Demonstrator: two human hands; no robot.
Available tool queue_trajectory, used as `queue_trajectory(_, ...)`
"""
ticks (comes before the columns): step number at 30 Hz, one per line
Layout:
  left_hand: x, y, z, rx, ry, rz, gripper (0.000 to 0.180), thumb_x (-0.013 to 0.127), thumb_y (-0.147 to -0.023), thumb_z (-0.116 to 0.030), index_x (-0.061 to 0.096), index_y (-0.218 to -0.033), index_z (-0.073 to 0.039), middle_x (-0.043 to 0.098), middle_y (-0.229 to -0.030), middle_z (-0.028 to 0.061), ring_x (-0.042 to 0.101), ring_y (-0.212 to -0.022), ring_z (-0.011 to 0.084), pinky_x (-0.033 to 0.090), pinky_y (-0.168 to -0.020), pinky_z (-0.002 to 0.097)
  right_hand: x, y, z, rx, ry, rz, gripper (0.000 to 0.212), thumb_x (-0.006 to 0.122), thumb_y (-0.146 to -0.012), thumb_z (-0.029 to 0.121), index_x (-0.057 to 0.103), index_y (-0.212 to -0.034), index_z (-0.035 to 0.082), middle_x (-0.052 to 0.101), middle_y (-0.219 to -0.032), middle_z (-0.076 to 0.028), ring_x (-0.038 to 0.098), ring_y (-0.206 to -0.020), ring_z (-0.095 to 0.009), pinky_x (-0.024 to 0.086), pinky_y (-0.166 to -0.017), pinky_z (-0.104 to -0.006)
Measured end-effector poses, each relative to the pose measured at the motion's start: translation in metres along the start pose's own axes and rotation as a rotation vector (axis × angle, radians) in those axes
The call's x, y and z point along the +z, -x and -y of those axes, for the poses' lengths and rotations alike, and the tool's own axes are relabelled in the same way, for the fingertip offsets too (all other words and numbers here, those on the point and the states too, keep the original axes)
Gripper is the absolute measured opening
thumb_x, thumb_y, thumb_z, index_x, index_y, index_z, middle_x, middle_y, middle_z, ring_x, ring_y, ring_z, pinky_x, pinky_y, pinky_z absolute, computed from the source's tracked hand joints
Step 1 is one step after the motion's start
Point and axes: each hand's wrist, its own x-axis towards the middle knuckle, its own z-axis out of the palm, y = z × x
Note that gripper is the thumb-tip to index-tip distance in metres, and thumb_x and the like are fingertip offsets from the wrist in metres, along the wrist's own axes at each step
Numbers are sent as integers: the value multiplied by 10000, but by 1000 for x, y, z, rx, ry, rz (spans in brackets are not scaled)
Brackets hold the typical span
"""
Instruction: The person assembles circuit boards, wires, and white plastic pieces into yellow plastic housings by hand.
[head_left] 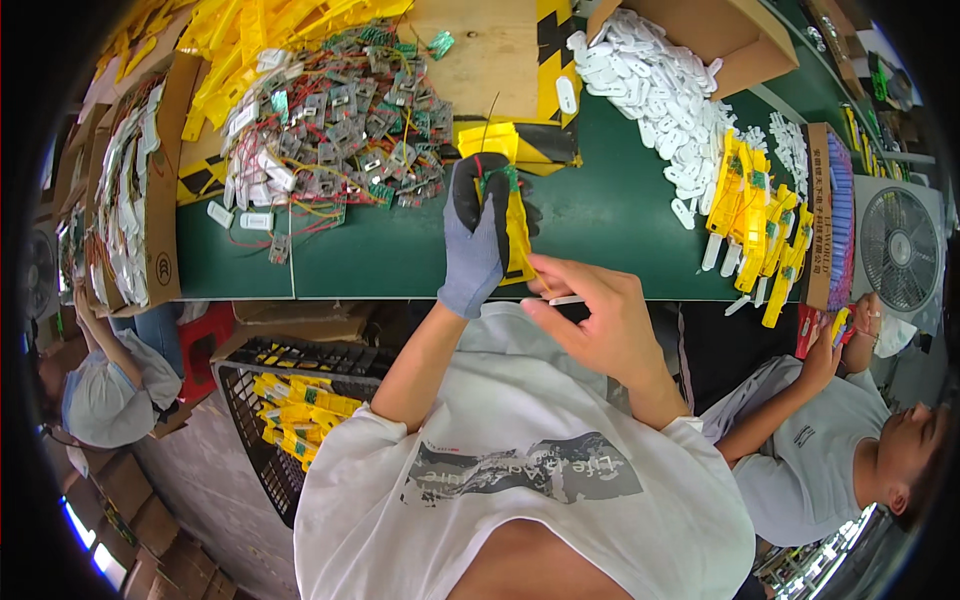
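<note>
Green table (pixel 370 265) is spanning the bkgd; wired-board pile (pixel 350 120) is lying on it L of ctr, white-pc heap (pixel 660 110) to R. Gloved L hand (pixel 475 235) is gripping; bare R hand (pixel 605 310) is pinching just beside it. Yellow plastic pc (pixel 518 235) is sitting in L hand's grip, nr table's front edge; slim white pc (pixel 567 300) is poking betw. R thumb & fingers.

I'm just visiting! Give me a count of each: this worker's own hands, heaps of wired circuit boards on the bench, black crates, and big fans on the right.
Worker's hands: 2 (gloved left hand, bare right hand)
Circuit-board heap: 1
Black crate: 1
Big fan: 1
Total: 5
</note>
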Motion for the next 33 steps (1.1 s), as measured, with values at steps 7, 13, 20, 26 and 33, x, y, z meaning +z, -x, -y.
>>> queue_trajectory(7,-5,0,3,-66,-16,69,219,491,-943,-171,426,-1133,-83,585,-827,87,588,-594,176,495,-527,290,-44,-116,-47,172,344,-256,279,623,-830,295,639,-952,44,667,-754,-81,647,-695,-265,503,-646,-330)
queue_trajectory(13,-7,-1,6,-91,76,107,253,461,-933,-89,411,-1180,-64,566,-892,96,603,-674,174,505,-563,287,-34,-160,-93,226,619,-210,282,641,-821,311,637,-906,43,683,-813,-102,649,-700,-242,490,-644,-328)
queue_trajectory(20,-4,-3,-2,-107,98,86,220,468,-951,-151,432,-1155,-77,554,-842,69,593,-655,153,490,-540,277,-19,-100,-74,71,-18,-173,133,613,-872,138,595,-924,18,620,-755,0,552,-662,-45,416,-601,-189)
queue_trajectory(26,-5,-1,1,18,-195,-2,185,500,-929,-133,486,-1092,-47,538,-841,44,510,-712,97,447,-618,246,-2,-68,-74,177,-413,125,147,639,-855,126,606,-851,-18,623,-729,-14,558,-621,-41,442,-563,-181)
queue_trajectory(33,-1,0,-3,135,-439,3,165,503,-907,-69,498,-1064,-18,537,-854,56,490,-776,93,417,-657,257,-1,-67,-79,185,-371,98,129,645,-846,109,603,-822,-10,619,-714,-7,532,-592,-36,420,-542,-180)
